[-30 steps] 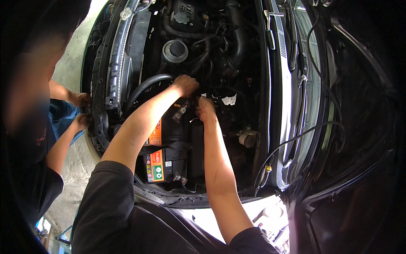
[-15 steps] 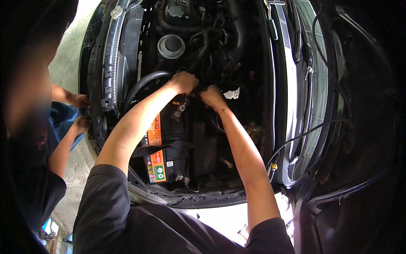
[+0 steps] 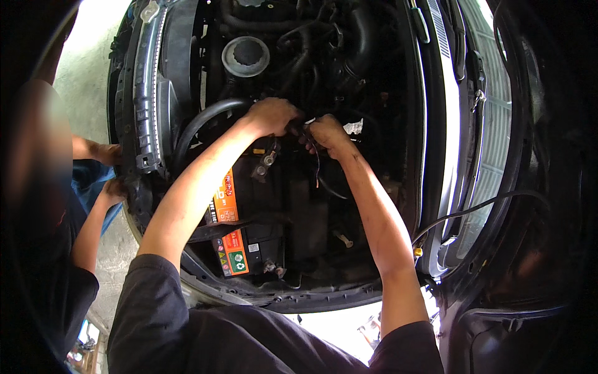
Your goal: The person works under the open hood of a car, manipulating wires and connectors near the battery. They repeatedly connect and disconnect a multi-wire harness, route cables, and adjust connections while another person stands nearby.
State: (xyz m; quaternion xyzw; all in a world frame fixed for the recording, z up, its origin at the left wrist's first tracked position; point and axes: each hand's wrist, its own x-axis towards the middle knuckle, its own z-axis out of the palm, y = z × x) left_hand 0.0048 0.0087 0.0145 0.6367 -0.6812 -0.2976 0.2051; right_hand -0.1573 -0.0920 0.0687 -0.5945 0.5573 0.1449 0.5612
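Deep in the engine bay my left hand (image 3: 272,116) is closed, its fingertips in shadow on something dark. Close by on its right, my right hand (image 3: 328,133) has its fingers curled around a thin dark wire (image 3: 318,163), which hangs down from them with a pale tip. A dark piece seems to span the gap between the hands, too shadowed to name. Below my left hand sits a metal battery terminal clamp (image 3: 265,165). The car battery (image 3: 237,249), black with an orange label, lies nearer to me under a dark strap (image 3: 240,225).
A thick black hose (image 3: 202,121) curves left of my left hand. Farther off stands a round capped reservoir (image 3: 246,57). The radiator (image 3: 152,93) runs along the left, where another person's hands (image 3: 112,187) rest at the car's edge. A dark cable (image 3: 479,202) loops at right.
My right hand has turned, showing more of its fingers and the wire hanging below it. My left hand stays closed near the same spot. The view has shifted slightly.
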